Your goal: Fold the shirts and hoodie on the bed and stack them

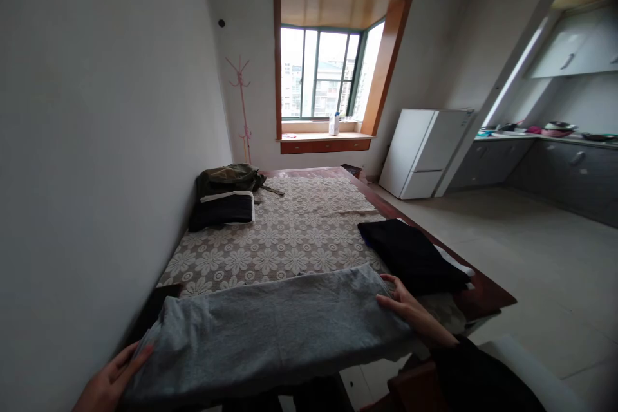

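A grey folded garment [280, 328] stretches across the near edge of the table, held at both ends; its exact kind is hidden by the folds. My left hand [110, 378] grips its left end, thumb on top and fingers partly behind the cloth. At the other end, my right hand [410, 312] pinches the upper right corner between thumb and fingers. Just beyond my right hand lies a black folded garment [410, 254] with something white under its edge. The flowered tablecloth [284, 232] spreads out behind the grey cloth.
Against the left wall sit a dark folded cloth [224, 209] and an olive backpack [229, 175]. A pink coat stand [243, 109] rises behind the table. A white fridge [425, 151] and kitchen counter [512, 136] are at the right. A brown chair part [420, 386] is near my right arm.
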Demonstrator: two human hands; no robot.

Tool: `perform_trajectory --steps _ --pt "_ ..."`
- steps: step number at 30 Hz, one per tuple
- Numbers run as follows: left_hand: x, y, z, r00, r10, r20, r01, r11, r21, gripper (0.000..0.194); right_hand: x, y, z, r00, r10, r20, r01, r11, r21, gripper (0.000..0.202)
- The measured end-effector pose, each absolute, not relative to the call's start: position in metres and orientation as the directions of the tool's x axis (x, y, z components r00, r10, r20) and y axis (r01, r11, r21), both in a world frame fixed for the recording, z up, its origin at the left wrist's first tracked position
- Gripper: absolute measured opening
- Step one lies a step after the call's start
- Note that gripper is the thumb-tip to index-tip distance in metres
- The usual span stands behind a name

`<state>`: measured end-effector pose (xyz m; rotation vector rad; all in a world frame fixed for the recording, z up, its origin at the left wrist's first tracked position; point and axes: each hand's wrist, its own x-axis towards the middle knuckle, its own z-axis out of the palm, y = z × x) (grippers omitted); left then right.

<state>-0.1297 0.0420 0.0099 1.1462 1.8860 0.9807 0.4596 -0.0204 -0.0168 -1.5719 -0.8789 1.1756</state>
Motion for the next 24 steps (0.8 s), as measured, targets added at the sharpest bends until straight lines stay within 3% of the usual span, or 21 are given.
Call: perform_trajectory --steps 3,7,11,14,17,20,22,24 --pt "-0.124 0.06 0.02 -0.258 0.937 -0.237 0.495 0.338 0.8 0.036 0.458 -0.011 -0.016 0.325 0.934 -0.15 0.123 -0.199 -0.972 0.085" --pt "-0.113 0.074 0.028 -0.232 0.968 -0.097 0.628 0.225 0.745 0.038 0.461 -0.009 -0.01 0.22 0.974 0.062 0.295 -0.006 -0.955 0.072" --pt "-0.103 0.078 0.042 -0.192 0.977 -0.093 0.426 0.169 0.889 0.049 0.475 -0.003 0.01 0.114 0.991 0.073 0.433 0.017 -0.901 0.048" --pt "-0.095 0.089 0.058 -0.195 0.978 -0.073 0.281 0.127 0.951 0.06 0.491 0.017 0.035 0.18 0.976 0.122 0.449 0.028 -0.893 0.048" --pt "-0.089 0.125 0.067 -0.212 0.977 0.031 0.252 0.024 0.967 0.061 0.509 0.055 0.056 0.249 0.943 0.219 0.385 0.111 -0.916 0.05" --pt "-0.08 0.179 0.058 -0.184 0.977 0.109 0.438 -0.018 0.899 0.056 0.522 0.1 0.057 0.268 0.927 0.263 0.37 0.153 -0.916 0.049" --pt "-0.073 0.213 0.044 -0.162 0.98 0.116 0.571 -0.003 0.821 0.051 0.523 0.126 0.044 0.236 0.947 0.22 0.493 0.078 -0.866 0.047" --pt "-0.066 0.237 0.027 -0.148 0.978 0.146 0.698 -0.001 0.716 0.047 0.518 0.146 0.022 0.181 0.969 0.166 0.675 0.0 -0.737 0.046"
